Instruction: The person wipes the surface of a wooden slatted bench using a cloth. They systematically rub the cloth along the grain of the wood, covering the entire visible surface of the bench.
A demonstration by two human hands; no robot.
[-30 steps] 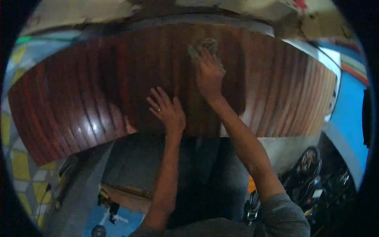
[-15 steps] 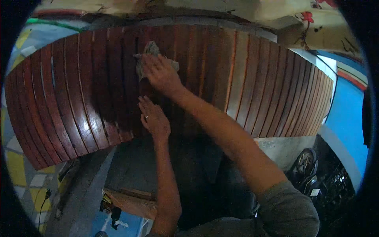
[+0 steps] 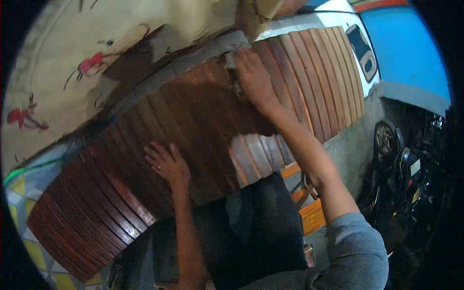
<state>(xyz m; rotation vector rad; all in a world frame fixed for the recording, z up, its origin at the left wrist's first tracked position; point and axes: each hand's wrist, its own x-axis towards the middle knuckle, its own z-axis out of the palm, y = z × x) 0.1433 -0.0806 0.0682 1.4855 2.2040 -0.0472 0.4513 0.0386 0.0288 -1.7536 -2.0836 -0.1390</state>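
A long wooden panel of side-by-side slats (image 3: pixel 203 125) lies across in front of me, dark red-brown at the left and paler at the right. My right hand (image 3: pixel 256 79) is near its far edge, pressing a crumpled greyish cloth (image 3: pixel 230 61) against the slats. Most of the cloth is hidden under the palm and fingers. On the middle of the panel, my left hand (image 3: pixel 169 164) rests with fingers spread, a ring on one of them, and holds nothing.
Beyond the far edge hangs or lies a beige sheet with red flower marks (image 3: pixel 58 77). A blue wall (image 3: pixel 406 53) stands at the right, with a dark wheeled machine (image 3: pixel 386 140) below it. An orange-brown wooden piece (image 3: pixel 311 216) shows beside my dark-clothed legs.
My view has turned, so the panel now slants up to the right. My right hand has gone with the cloth toward paler slats at the right; my left hand has spread its fingers.
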